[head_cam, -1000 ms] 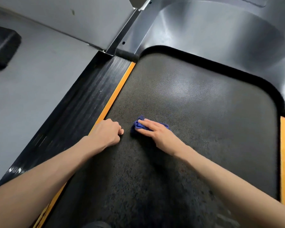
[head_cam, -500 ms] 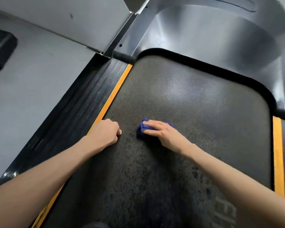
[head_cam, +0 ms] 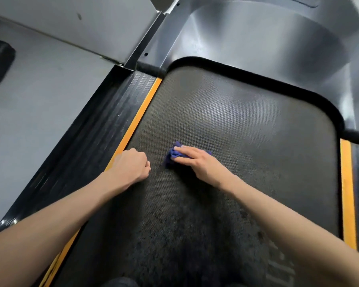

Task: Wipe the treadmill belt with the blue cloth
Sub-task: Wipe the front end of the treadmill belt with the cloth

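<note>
Blue cloth (head_cam: 175,155) mostly under right hand (head_cam: 198,163)

Dim, soft overhead sheen on the belt (head_cam: 226,112); wide-angle edges bend.

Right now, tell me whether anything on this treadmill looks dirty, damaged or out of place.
The treadmill belt has dark blotchy patches across its near half, while the far half looks evenly grey. Damp or grime, I cannot tell. The blue cloth under the right hand is bunched up. No damage shows.
</note>
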`<state>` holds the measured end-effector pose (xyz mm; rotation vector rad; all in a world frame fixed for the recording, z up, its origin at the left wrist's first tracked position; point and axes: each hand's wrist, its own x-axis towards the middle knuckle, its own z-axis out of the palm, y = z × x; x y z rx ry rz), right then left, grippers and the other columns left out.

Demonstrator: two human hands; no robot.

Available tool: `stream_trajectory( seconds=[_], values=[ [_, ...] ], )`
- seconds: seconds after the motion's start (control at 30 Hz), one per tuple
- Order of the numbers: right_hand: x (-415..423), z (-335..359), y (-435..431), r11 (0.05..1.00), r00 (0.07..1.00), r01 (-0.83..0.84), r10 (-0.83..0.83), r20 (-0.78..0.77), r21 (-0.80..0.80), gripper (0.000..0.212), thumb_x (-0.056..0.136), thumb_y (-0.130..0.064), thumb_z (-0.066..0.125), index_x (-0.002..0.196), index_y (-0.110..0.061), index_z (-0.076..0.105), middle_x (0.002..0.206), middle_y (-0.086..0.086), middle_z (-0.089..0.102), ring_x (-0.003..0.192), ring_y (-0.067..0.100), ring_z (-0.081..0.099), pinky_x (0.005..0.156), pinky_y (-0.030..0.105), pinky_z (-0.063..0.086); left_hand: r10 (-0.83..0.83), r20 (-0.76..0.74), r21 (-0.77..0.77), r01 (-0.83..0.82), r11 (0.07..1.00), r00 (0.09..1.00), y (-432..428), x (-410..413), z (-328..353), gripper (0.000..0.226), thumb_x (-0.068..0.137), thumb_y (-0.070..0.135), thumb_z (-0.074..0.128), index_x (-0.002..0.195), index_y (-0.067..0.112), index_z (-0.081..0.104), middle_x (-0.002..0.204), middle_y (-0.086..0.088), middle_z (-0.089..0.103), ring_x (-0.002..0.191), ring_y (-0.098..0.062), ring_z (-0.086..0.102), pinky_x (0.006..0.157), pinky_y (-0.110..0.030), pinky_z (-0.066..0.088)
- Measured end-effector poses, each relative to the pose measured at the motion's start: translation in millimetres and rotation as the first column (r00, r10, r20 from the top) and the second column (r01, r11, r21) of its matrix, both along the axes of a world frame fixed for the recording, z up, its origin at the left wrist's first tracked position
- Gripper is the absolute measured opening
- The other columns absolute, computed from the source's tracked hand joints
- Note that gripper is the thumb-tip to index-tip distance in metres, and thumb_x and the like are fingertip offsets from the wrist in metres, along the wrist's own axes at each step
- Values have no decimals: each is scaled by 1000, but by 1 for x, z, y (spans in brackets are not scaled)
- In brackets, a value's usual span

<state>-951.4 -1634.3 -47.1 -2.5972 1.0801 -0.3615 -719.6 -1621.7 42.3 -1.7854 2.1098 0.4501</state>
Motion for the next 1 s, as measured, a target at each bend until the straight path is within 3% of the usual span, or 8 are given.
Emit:
stream_trajectory(
  seconds=[0.13,0.2,0.33,0.47,0.63,0.73,0.87,1.0],
  values=[
    [-14,15,-66,833,838,539,-545,20,124,60,77,13,48,129,-15,55,145,11,41,134,32,36,111,41,29,23,-56,-2,-23,1000,998,0,5,-2,37,95,37,43,94,12,71,91,-3,70,86,-21,65,66,-28,47],
    [4,22,-66,757,767,625,-641,31,191,59,76,12,46,128,-14,57,144,12,42,133,32,36,111,36,26,39,-61,12,-39,999,997,-1,6,-1,35,94,35,45,92,11,71,90,-4,70,85,-21,65,66,-28,48],
    [27,8,30,974,973,210,-217,82,87,58,66,11,48,117,-11,65,132,15,55,123,36,49,104,43,34,41,12,18,-42,999,999,-3,-5,2,27,92,31,48,98,16,69,98,-3,68,88,-21,64,69,-29,48],
    [-3,8,26,999,998,-30,30,-58,-9,54,79,-3,35,124,-16,60,138,9,50,128,27,46,108,38,34,27,55,-3,-27,1000,998,-1,-10,3,28,93,30,46,106,16,67,100,-6,65,93,-24,63,72,-30,46],
    [-40,25,-61,775,779,627,-625,-52,81,62,78,11,45,133,-17,52,146,12,39,133,31,36,110,36,28,-5,64,-27,7,1000,998,1,-9,6,27,93,28,45,97,14,67,94,-5,64,89,-25,62,66,-28,41],
    [-22,37,-59,673,680,727,-734,-4,135,56,77,11,46,127,-13,57,141,14,45,129,32,40,107,30,27,-3,69,-8,4,1000,998,-2,-10,7,26,91,27,46,96,14,68,88,-3,60,86,-24,62,65,-28,40],
    [26,22,23,927,926,373,-375,43,41,57,62,10,57,114,-9,67,127,16,58,116,37,54,99,40,42,-24,93,12,23,1000,995,-5,-19,10,22,86,22,49,96,9,64,82,-4,55,86,-25,62,66,-28,42],
    [13,18,52,999,997,7,-11,-71,-52,52,74,-4,45,121,-17,62,131,9,56,117,29,55,97,37,45,-40,100,-22,42,999,994,-4,-24,11,12,83,19,49,86,13,60,74,-3,53,76,-25,56,64,-28,40]
  ],
)
